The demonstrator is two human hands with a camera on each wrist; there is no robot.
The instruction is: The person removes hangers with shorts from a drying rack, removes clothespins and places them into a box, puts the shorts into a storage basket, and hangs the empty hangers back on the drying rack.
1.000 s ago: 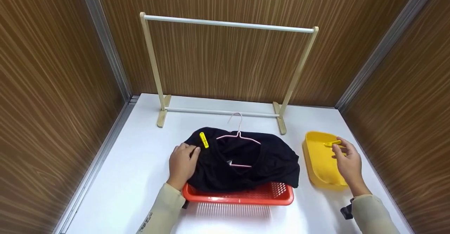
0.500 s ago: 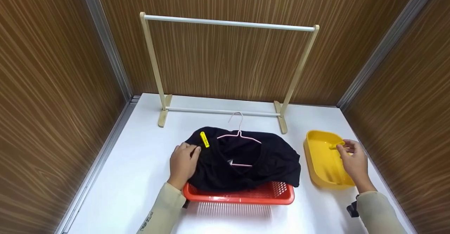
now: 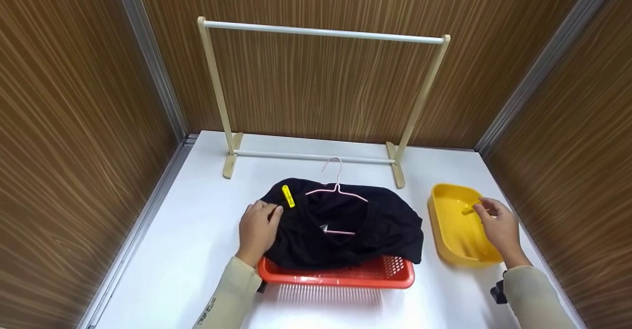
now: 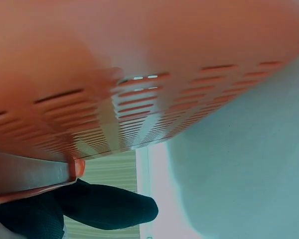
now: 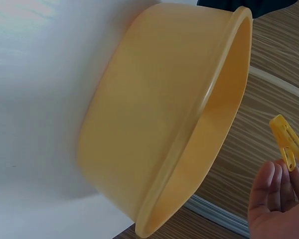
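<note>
My right hand (image 3: 501, 224) pinches a yellow clothespin (image 3: 470, 209) above the yellow tub (image 3: 441, 227); in the right wrist view the clothespin (image 5: 283, 134) sits at the fingertips, beyond the tub's rim. At the left side of a black shirt (image 3: 392, 223), my left hand (image 3: 256, 230) holds the cloth between thumb and fingers. A second yellow clothespin (image 3: 288, 196) lies on the shirt's left shoulder. The pink hanger (image 3: 337, 189) is inside the neck opening, its hook pointing up. Under the shirt is a red slotted basket (image 3: 340, 282); its outer wall (image 4: 189, 45) fills the left wrist view.
Behind the basket stands a garment rack with a white top rail (image 3: 321, 32) and pale wooden legs, nothing hanging from it. Wood-grain panels (image 3: 316, 97) enclose the white table (image 3: 173, 230) on the back and both sides.
My right hand has moved slightly right over the tub, and the clothespin has turned in its fingertips to a steeper slant. The left hand and shirt stay where they were.
</note>
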